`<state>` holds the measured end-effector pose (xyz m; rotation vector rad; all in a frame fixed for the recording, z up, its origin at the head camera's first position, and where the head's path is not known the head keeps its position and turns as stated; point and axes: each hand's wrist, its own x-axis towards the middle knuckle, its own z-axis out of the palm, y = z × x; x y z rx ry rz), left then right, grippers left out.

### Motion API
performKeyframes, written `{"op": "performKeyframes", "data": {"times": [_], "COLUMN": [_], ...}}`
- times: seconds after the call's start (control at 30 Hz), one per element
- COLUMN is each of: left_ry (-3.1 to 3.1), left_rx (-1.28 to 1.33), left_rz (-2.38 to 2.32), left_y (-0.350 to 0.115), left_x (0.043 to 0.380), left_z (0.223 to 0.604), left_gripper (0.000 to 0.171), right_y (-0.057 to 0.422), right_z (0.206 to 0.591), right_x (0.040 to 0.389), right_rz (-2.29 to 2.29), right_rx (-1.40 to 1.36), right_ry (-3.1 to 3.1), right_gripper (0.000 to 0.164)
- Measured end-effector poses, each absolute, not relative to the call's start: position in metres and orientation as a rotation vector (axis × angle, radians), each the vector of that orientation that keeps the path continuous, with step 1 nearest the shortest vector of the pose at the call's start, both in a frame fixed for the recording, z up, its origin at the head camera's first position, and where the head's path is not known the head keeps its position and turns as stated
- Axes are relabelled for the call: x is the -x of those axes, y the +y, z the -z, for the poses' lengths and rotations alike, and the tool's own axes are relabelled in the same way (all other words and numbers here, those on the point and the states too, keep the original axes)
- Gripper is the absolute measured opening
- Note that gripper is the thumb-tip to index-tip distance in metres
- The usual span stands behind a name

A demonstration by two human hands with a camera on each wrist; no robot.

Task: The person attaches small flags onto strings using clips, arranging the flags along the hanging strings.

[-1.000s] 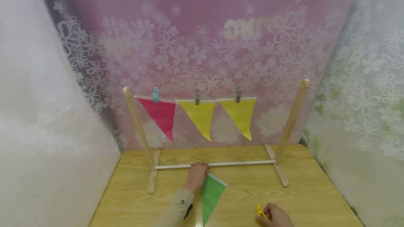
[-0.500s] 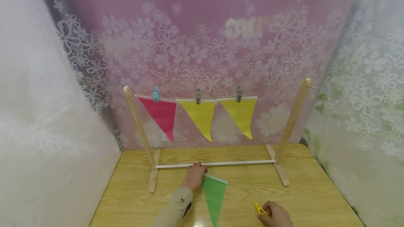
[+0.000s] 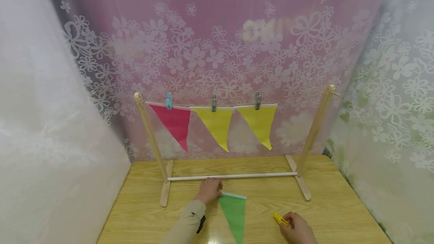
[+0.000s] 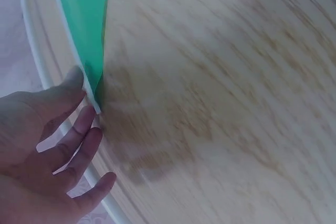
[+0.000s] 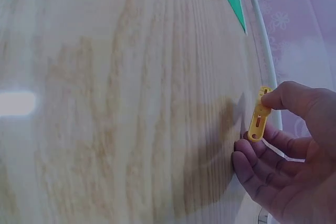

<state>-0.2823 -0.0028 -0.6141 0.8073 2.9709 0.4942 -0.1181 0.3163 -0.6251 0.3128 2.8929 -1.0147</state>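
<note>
My left hand (image 3: 209, 190) pinches the upper left corner of a green triangular pennant (image 3: 234, 214) between thumb and fingers. The pennant's white top edge runs to the right from that grip, and its tip points toward me. In the left wrist view the thumb lies along the white edge of the green pennant (image 4: 86, 22). To the right, my right hand (image 3: 297, 229) holds a yellow clothespin (image 3: 280, 219). The right wrist view shows the thumb on one side of this clothespin (image 5: 258, 116), fingers curled behind it.
Behind the hands stands a wooden frame with left post (image 3: 149, 134), right post (image 3: 315, 131) and white bottom rod (image 3: 234, 176). On its string hang a pink pennant (image 3: 174, 123) and yellow pennants (image 3: 217, 123), clipped with a blue clothespin (image 3: 168, 101) and grey clothespins (image 3: 214, 103). The wooden table (image 3: 135, 214) lies beneath.
My left hand has come slightly toward me, and the green pennant's tip has swung to the right. The right hand has shifted a little, turning the yellow clothespin.
</note>
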Motion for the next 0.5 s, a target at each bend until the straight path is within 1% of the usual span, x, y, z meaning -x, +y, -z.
{"op": "performKeyframes", "data": {"times": [0.13, 0.3, 0.4, 0.5], "left_ry": [2.948, 2.939, 2.928, 2.906], "left_rx": [-0.794, -0.801, -0.797, -0.768], "left_rz": [-0.547, -0.612, -0.647, -0.672], "left_y": [-0.0046, -0.0067, -0.0075, -0.0080], "left_x": [0.2837, 0.2866, 0.2872, 0.2865], "left_z": [0.6156, 0.6215, 0.6227, 0.6224], "left_gripper": [0.019, 0.023, 0.024, 0.021], "right_y": [0.3199, 0.3213, 0.3218, 0.3215], "right_z": [0.6234, 0.6209, 0.6189, 0.6159], "right_x": [0.1219, 0.1255, 0.1257, 0.1264], "right_rz": [1.067, 1.138, 1.188, 1.257], "right_rx": [-0.331, -0.342, -0.344, -0.373], "right_ry": [2.882, 2.882, 2.871, 2.832], "right_gripper": [0.022, 0.019, 0.023, 0.029]}}
